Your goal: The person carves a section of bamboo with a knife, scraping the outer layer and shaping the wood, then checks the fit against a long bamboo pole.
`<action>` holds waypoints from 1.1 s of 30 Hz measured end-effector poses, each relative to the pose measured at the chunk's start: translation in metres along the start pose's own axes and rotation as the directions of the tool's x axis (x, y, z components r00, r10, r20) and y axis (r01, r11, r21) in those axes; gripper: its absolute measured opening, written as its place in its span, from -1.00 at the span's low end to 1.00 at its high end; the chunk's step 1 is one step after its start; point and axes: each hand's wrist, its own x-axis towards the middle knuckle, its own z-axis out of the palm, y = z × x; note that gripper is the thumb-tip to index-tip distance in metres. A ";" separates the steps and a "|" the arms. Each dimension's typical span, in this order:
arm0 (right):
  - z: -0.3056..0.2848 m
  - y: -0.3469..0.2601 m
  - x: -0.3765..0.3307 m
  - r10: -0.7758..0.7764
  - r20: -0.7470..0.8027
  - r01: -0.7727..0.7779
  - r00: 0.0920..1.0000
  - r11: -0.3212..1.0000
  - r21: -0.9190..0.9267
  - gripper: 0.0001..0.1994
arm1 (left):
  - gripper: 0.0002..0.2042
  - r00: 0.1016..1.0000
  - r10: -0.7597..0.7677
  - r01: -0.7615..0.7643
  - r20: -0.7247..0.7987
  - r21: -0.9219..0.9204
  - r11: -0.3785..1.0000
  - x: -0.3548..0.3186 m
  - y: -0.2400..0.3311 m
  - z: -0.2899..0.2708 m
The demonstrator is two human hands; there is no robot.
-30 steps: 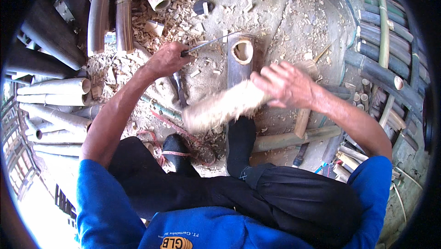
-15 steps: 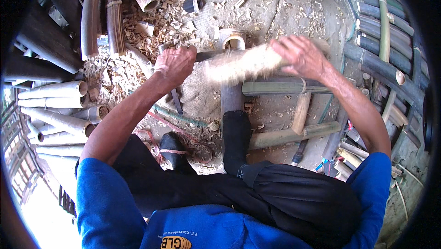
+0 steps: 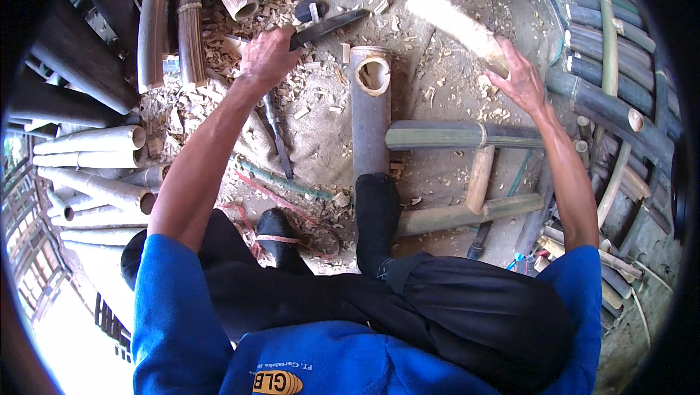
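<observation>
My left hand (image 3: 268, 58) is closed round the handle of a large knife (image 3: 332, 28), its dark blade pointing right, away from any bamboo. In my right hand (image 3: 522, 78) is the near end of a thick, pale wooden piece (image 3: 456, 26), raised and slanting up to the left; its far end is blurred. Between the hands lies a dark bamboo pole (image 3: 370, 121) with a round hole (image 3: 373, 76) cut near its far end. My foot in a black sock (image 3: 375, 205) rests on the pole's near part. A chisel (image 3: 276, 136) lies on the ground below my left hand.
A bamboo crosspiece (image 3: 437, 136) joins the pole on the right, with a short upright (image 3: 479, 178) and another bamboo piece (image 3: 474, 214) nearer. Bamboo lengths (image 3: 91, 148) are stacked at left, more poles (image 3: 605, 78) at right. Wood shavings (image 3: 197, 114) litter the ground.
The knife has lifted away from the pole's holed end, its blade now angled up. My right hand has swung the wooden piece away to the upper right, uncovering the hole.
</observation>
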 end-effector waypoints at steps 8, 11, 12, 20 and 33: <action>0.031 0.024 -0.039 0.286 -0.097 -0.302 0.953 0.886 -0.353 -0.26 | -0.52 0.991 0.061 -0.075 -0.117 -0.114 0.991 -0.005 0.017 -0.012; 0.034 -0.009 -0.046 0.422 -0.190 -0.457 0.887 0.861 -0.221 -0.26 | -0.61 0.999 0.029 -0.023 0.013 -0.369 0.929 -0.001 0.025 -0.034; 0.032 -0.014 -0.057 0.421 -0.207 -0.453 0.883 0.879 -0.147 -0.26 | -0.62 0.999 0.025 -0.010 0.031 -0.390 0.921 -0.001 0.038 -0.037; 0.003 -0.085 -0.231 0.504 -0.331 -0.494 0.798 0.861 0.121 -0.49 | -0.59 0.937 0.332 -0.284 0.106 -0.322 0.903 0.034 0.060 0.013; 0.168 -0.112 -0.464 0.834 0.525 -0.982 0.169 0.190 0.014 -0.25 | -0.63 0.973 0.224 -0.232 -0.063 -0.181 0.956 0.035 0.036 0.035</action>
